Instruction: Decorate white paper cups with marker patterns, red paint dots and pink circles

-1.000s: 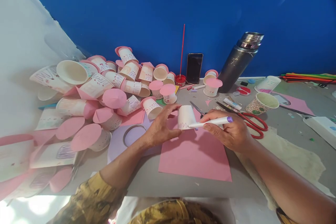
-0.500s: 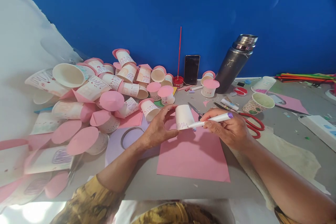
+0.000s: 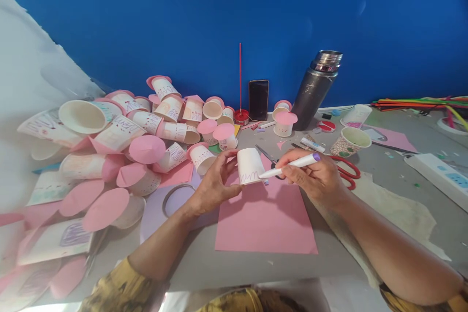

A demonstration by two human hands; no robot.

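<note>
My left hand [image 3: 216,180] grips a white paper cup [image 3: 250,162], which is held upside down. A purple zigzag line runs along the cup's lower side, near its rim. In my right hand [image 3: 315,175] is a white marker pen [image 3: 290,165] with a purple end; its tip meets the cup at the right end of the zigzag. Beneath both hands lies a pink paper sheet [image 3: 265,226] on the grey table. Red-handled scissors [image 3: 349,168] lie just behind my right hand, partly hidden by it.
Many decorated paper cups with pink paper pieces [image 3: 148,149] pile up on the left. A purple sheet [image 3: 153,217] carries a tape ring. At the back stand a phone [image 3: 258,100] and a dark flask [image 3: 315,92]. A patterned cup [image 3: 350,142] and a white power strip [image 3: 438,178] are on the right.
The purple zigzag has grown a little to the right along the cup under the marker tip. The whole view has shifted slightly; both grips stay the same.
</note>
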